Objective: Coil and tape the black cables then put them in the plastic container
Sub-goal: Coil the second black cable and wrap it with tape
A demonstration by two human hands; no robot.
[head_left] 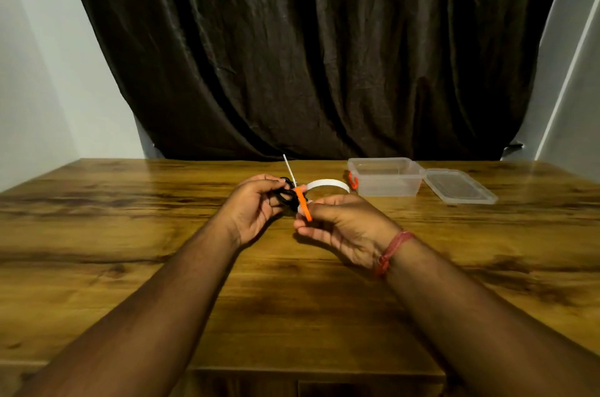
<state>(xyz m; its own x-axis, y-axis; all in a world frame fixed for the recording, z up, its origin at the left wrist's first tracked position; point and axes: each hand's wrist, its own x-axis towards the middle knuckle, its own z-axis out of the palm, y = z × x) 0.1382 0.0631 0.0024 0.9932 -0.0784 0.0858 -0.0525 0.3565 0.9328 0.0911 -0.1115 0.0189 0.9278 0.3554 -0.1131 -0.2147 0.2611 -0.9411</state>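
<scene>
My left hand [255, 205] grips a small coil of black cable [284, 193] above the middle of the wooden table [130, 234]. My right hand [341, 227] holds orange-handled scissors [300, 198], blades pointing up and away beside the coil. A white roll of tape [328, 185] sits just behind my right hand, partly hidden by it. The clear plastic container [384, 176] stands open at the back right, with an orange clip on its left end.
The container's clear lid [459, 187] lies flat on the table right of the container. A dark curtain [308, 55] hangs behind the table's far edge. White walls flank both sides.
</scene>
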